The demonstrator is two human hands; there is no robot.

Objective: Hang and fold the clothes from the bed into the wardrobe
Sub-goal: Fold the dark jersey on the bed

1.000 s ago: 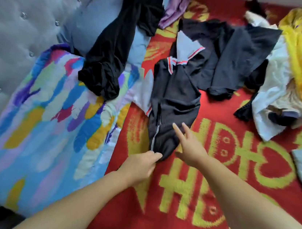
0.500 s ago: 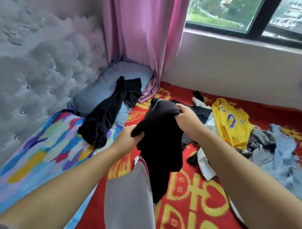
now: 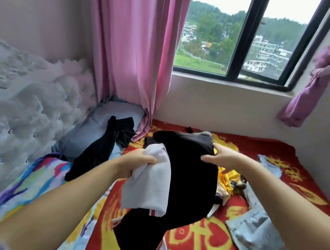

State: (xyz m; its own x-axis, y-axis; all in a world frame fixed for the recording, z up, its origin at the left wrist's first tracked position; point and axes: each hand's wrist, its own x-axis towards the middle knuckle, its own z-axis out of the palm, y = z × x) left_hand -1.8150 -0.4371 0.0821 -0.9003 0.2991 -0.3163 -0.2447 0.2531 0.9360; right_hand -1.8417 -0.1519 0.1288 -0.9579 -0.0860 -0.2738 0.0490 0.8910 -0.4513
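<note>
Since the earlier frames the black garment [image 3: 190,182] has come up off the red and yellow blanket [image 3: 289,186] and is now hanging in the air between both hands, higher than half a second ago, with its white sleeve [image 3: 148,187] now bunched at the left hand. The left hand [image 3: 134,162] is gripping that white sleeve, its fingers [image 3: 149,160] curling tightly round the cloth. The right hand [image 3: 218,157] is pinching the upper right edge of the black garment, thumb below and fingers over the fold. The lower part of the garment is dangling down toward the blanket. Behind it, a yellow garment [image 3: 226,177] is lying crumpled on the blanket, mostly hidden. A light blue denim piece [image 3: 259,228] is lying on the blanket to the right. Another black garment [image 3: 103,146] is draping across the grey pillow [image 3: 88,136] and onto the multicoloured sheet [image 3: 35,177] at the left, beside the tufted headboard [image 3: 16,110]. A pink curtain [image 3: 132,48] is hanging by the window [image 3: 241,40].
</note>
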